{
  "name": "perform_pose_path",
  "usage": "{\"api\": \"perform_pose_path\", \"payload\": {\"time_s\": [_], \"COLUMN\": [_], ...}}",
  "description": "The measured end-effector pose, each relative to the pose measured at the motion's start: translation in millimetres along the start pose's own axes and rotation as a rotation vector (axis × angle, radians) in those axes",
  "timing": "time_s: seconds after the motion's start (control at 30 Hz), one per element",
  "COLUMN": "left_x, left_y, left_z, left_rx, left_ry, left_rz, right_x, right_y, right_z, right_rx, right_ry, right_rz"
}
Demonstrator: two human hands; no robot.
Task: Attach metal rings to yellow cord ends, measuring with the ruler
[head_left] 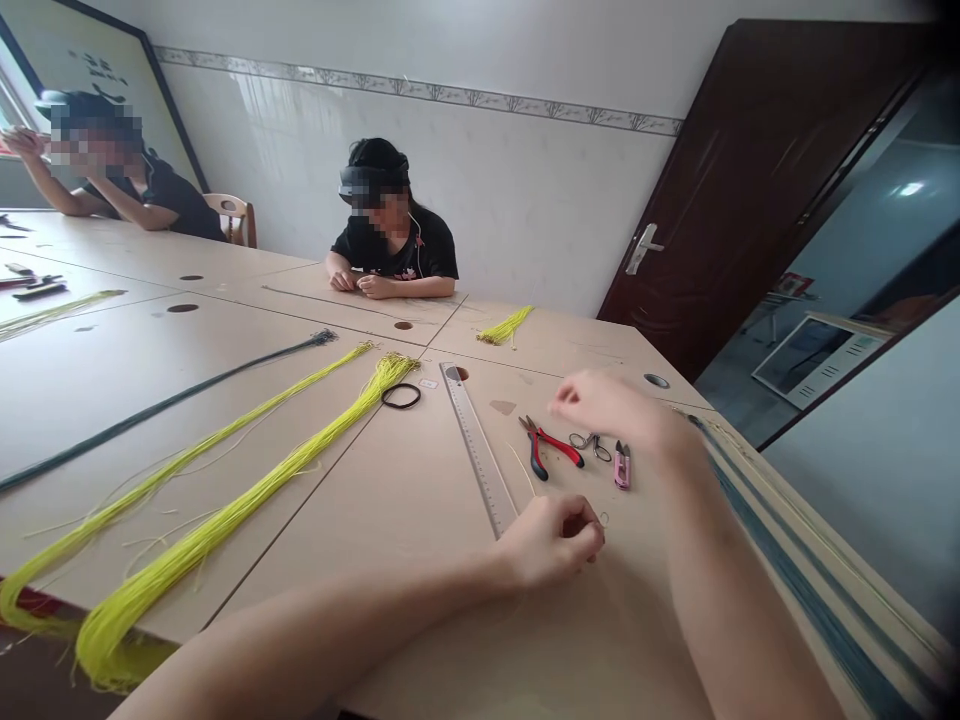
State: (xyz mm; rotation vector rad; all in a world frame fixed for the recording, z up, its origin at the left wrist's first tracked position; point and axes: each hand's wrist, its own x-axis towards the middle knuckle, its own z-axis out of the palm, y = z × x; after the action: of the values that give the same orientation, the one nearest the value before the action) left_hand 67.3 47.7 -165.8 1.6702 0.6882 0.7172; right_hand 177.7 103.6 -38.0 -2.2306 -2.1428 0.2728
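While a seated co-worker [161, 195] at the far left corner of the worktop [360, 500] raises a hand and another co-worker [397, 245] sits at the far edge, long yellow cord bundles [247, 510] lie across the near left, their ends trailing over the edge beside a dark green bundle [157, 410]. A black elastic band [400, 396] rests at the tip of one yellow bundle, near a steel ruler [480, 450]. The left hand [551, 540] sits at the ruler's lower end, its fingers [589, 530] curled closed; whether they pinch a fine strand cannot be told. A pale thread [523, 468] lies just beyond it. The right hand [615, 410] hangs open and empty above red-handled pliers [551, 447], small scissors [589, 445] and pink snips [622, 465]. A blue-grey bundle [795, 540] runs along the right edge. The cords look light, soft and limp; the gathered ends seem the surest hold, single strands best taken between fingertips.
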Motion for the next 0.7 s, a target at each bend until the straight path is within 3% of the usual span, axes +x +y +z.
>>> {"api": "perform_pose_path", "payload": {"time_s": [0.1, 0.3, 0.5, 0.7], "left_x": [-1.2, -0.7, -1.0, -1.6], "left_y": [3.1, 2.0, 4.0, 8.4], "left_z": [-0.2, 1.2, 0.9, 1.1], "left_rx": [-0.040, -0.076, -0.061, -0.062], "left_ry": [0.043, 0.078, 0.091, 0.099], "left_rz": [0.001, -0.021, -0.027, -0.028], "right_x": [14.8, 33.2, 43.8, 53.3], "right_y": [-6.0, -15.7, -19.4, -10.0], "right_z": [16.8, 41.9, 60.1, 68.8], "right_rx": [-0.066, -0.130, -0.170, -0.145], "right_ry": [-0.227, -0.368, -0.404, -0.332], "right_rz": [0.106, 0.159, 0.142, 0.085]}}
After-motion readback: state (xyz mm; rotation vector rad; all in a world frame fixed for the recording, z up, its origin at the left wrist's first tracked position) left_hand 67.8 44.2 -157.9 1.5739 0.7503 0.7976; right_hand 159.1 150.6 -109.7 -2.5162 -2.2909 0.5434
